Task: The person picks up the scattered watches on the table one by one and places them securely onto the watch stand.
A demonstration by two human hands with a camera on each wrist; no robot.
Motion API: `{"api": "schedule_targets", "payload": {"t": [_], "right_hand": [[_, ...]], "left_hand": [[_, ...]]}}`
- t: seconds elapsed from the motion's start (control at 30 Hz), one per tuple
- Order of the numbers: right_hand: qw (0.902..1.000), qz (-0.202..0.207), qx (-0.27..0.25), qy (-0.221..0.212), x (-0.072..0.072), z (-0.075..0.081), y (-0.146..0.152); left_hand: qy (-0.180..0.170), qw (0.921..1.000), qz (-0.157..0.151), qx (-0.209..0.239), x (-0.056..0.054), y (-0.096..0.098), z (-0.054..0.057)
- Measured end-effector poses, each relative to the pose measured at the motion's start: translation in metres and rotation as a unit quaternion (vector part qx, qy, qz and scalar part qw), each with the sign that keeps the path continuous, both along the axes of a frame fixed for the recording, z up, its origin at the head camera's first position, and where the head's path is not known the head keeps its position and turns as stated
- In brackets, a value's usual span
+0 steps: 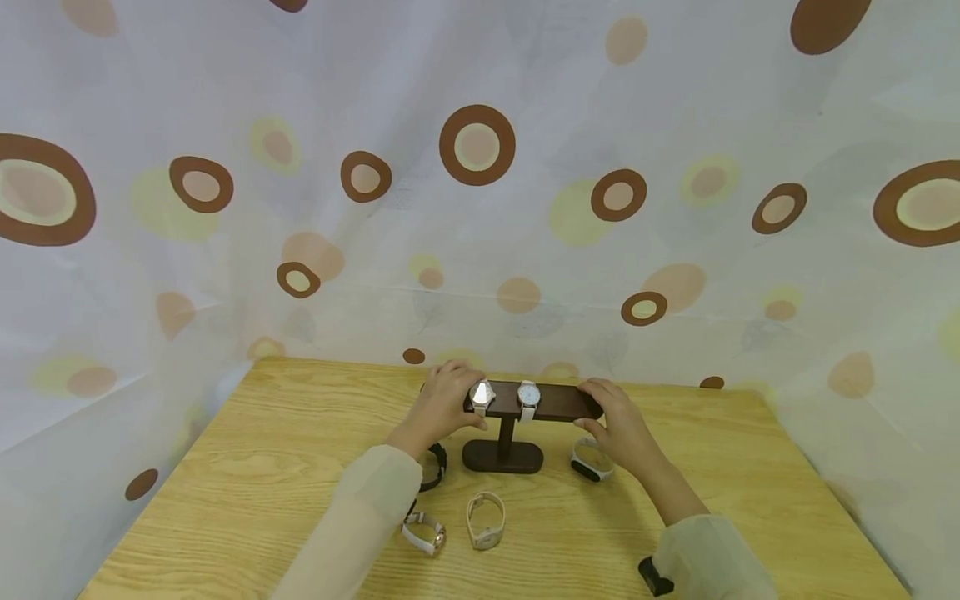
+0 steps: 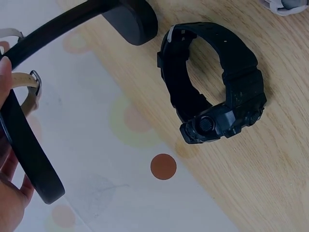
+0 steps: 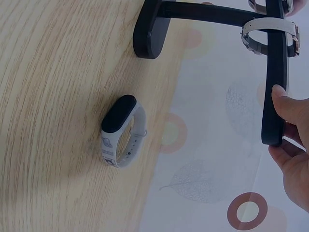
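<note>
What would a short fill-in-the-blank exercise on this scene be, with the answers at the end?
1. The watches on the dark bar number ____.
2. In the left wrist view, the chunky watch on the wooden table is coloured ____.
3. Of the person's left hand and right hand, the one nearer the white fitness band is the ____.

Missing words: two; black; right.

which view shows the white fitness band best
Right wrist: the white fitness band is large and unobstructed, its dark screen and printed strap clear. Head shows it small, near the right hand; left wrist doesn't show it.
</note>
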State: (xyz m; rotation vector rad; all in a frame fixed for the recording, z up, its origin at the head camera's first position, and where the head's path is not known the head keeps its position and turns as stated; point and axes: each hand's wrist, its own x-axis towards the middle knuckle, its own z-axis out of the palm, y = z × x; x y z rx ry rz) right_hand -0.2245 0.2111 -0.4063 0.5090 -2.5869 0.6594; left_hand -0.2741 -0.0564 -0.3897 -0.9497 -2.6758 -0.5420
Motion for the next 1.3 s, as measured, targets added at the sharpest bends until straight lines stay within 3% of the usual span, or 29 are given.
{"api": "schedule_targets", "payload": {"t": [0.37, 0.97, 1.3], "right_hand": [[1.0, -0.004, 0.001, 0.007, 0.0, 0.0, -0.001], [0.9999, 0.0, -0.004, -0.011, -0.001, -0.001, -0.001], [0.9999, -0.004, -0.01, -0.009, 0.002, -0.002, -0.002]], "left_hand": [[0.015, 0.9999, -0.003, 0.007, 0.0, 0.004, -0.001], [0.018, 0.9994, -0.004, -0.028, 0.001, 0.012, 0.001], [0.055, 0.9958, 0.008, -0.073, 0.004, 0.016, 0.003]]}}
